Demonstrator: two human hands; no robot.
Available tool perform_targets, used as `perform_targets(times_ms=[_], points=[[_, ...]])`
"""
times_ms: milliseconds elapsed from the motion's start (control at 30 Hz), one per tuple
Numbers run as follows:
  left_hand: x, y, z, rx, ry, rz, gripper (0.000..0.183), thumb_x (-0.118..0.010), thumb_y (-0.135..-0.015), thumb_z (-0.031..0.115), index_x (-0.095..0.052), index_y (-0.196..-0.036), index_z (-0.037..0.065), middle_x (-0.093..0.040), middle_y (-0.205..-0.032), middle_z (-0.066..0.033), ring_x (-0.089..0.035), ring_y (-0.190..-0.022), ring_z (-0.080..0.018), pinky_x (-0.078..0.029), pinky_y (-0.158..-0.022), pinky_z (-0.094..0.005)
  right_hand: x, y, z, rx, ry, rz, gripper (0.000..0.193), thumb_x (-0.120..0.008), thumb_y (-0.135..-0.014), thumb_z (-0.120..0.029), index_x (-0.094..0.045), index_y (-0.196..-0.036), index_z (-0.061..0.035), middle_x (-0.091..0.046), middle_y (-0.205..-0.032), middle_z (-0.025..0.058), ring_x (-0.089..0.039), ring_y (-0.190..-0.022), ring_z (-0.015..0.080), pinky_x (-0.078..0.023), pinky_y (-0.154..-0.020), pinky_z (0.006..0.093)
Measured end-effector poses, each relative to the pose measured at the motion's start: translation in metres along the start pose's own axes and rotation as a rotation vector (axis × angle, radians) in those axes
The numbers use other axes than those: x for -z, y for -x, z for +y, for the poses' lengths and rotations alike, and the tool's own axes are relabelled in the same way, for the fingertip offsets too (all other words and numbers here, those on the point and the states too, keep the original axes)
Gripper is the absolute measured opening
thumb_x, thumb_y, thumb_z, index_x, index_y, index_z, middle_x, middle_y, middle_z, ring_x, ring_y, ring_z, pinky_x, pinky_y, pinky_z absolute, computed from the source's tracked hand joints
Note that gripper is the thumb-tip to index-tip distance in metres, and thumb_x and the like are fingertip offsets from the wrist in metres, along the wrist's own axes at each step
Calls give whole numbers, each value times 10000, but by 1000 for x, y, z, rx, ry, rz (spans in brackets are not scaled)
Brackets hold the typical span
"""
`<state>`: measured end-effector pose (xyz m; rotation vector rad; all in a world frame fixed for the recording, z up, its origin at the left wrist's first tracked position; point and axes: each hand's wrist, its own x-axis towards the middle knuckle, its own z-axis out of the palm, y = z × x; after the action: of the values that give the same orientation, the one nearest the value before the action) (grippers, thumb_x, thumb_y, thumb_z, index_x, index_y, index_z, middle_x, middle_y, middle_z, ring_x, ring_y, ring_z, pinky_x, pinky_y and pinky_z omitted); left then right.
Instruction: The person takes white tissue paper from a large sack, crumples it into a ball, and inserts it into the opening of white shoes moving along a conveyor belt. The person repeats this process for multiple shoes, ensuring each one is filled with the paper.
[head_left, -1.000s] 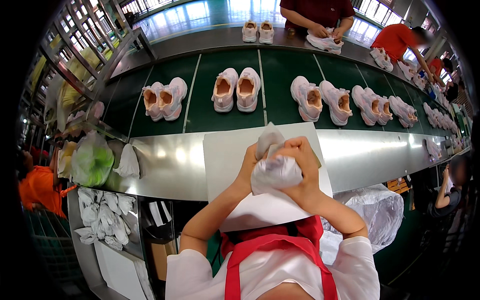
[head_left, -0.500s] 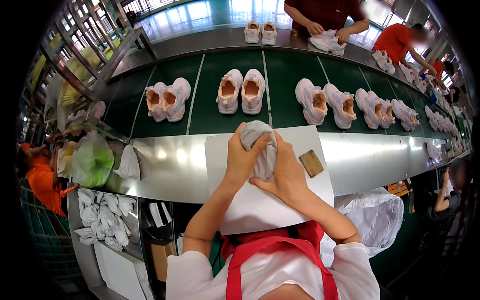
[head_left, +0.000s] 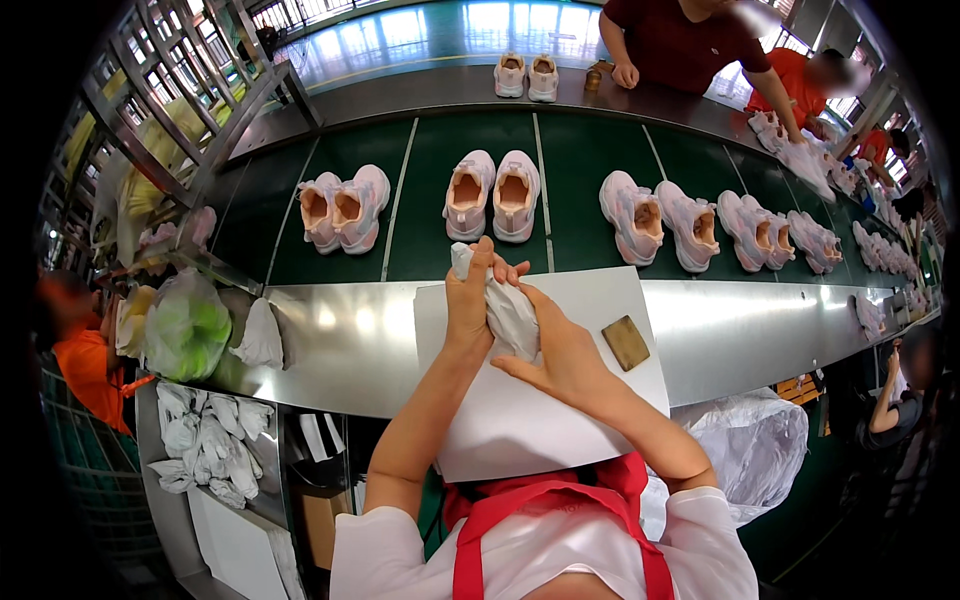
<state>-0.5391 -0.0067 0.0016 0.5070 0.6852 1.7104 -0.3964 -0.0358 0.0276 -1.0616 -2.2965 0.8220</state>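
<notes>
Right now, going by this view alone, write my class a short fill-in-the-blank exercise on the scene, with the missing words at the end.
1. Between the left hand and the right hand is a crumpled bundle coloured ____.
2. The brown slab lies nearer the person's ____ hand.
3. The sneakers stand on a belt coloured dark ____.
4. The apron straps are ____.

Missing words: white; right; green; red.

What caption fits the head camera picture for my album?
Left hand and right hand hold a crumpled white bundle near sneakers on a green belt.
</notes>
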Motion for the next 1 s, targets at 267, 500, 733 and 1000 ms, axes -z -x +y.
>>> perform_targets(times_ms=[267, 500, 733, 1000], points=[[-1, -25, -5, 89, 44, 67, 314, -640, -879, 316, -460, -712, 122, -468, -594, -6, -503, -575, -131, -495, -801, -367, -3, -15, 13, 10, -122, 60, 765, -735, -739, -224, -305, -1342, -34, -557, -1096, 245, -597, -940, 405, -500, -786, 399], [29, -125, -44, -321, -663, -99, 252, -541, -911, 236, -535, -1007, 3, -580, -989, -158, -562, -956, -260, -455, -855, -354, 26, -24, 59, -116, 161, 141, 588, -698, -736, -197, -387, -1208, -37, -635, -870, 207, -628, -749, 393, -512, -641, 427], [62, -259, -51, -353, -1806, -404, 207, -537, -837, 118, -563, -975, -34, -642, -874, -242, -630, -830, -401, -494, -728, -446, 55, -63, 78, -132, 434, 87, 433, -698, -724, -281, -444, -964, -26, -632, -714, 199, -641, -658, 370, -514, -599, 409], [48, -236, -44, -208, -1755, -520, 219, -579, -820, 168, -638, -900, -27, -651, -888, -239, -645, -831, -364, -508, -728, -415, 18, -161, 107, -174, 575, -64, 451, -679, -689, -349, -530, -914, 12, -651, -777, 215, -651, -702, 366, -525, -646, 409]])
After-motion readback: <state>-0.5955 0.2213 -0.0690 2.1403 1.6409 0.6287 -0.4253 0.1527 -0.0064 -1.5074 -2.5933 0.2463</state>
